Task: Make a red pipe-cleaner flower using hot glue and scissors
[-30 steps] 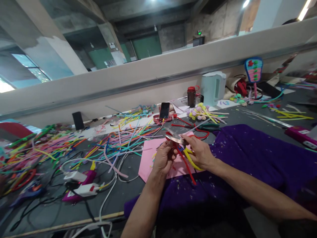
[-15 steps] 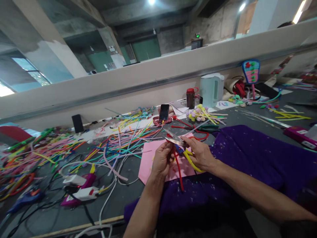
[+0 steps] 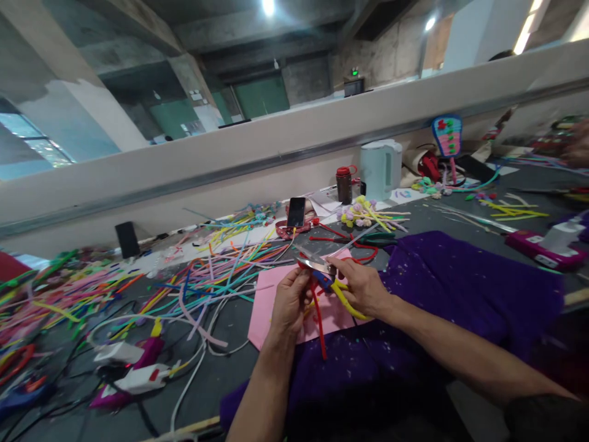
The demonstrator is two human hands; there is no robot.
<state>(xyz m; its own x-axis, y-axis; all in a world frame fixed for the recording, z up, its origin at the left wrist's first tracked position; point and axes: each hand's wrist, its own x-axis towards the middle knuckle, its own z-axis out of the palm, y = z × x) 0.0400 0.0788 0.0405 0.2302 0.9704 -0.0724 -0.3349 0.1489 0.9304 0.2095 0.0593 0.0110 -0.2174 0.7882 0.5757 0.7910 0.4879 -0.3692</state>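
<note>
The red pipe cleaner hangs down from the left hand, its upper end caught in a closed pinch of thumb and fingers above the pink paper sheet. Just beside it a yellow pipe cleaner curves down between the two hands; which hand grips it I cannot tell. The right hand is closed around the scissors, whose blades point left and stand slightly apart right over the top of the red stem, touching or nearly so. To cut cleanly, I judge the stem should be kept taut and square to the blades, with the left fingertips clear of the edges. Both forearms rest over a purple cloth on the bench. Farther out lie a heap of coloured pipe cleaners, a phone and a white kettle.
</note>
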